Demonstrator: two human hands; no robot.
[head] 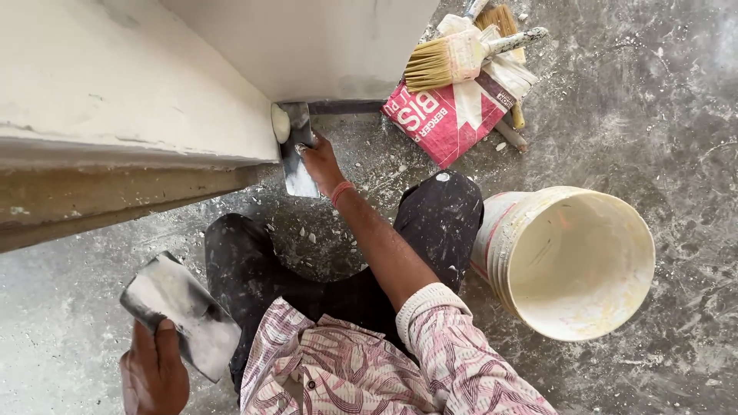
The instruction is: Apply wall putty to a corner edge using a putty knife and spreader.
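Right hand [321,163] grips a putty blade [294,146] against the wall corner [265,127]; left hand [154,369] grips a second blade [181,311]; bucket [573,261], brushes [461,55] and red bag [450,115] lie nearby.

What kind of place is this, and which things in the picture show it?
Probably a room under renovation or construction. The right hand presses a putty blade with white filler against the wall corner. The bare concrete floor is splattered white, and a paint-stained bucket and brushes lie nearby.

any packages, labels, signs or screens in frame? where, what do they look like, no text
Bag: flat red and white printed sack, lying on the grey floor by the wall base, under the paintbrushes.
Bucket: round cream pail right of the knee, red band on its side; no label readable.
No signs or screens.
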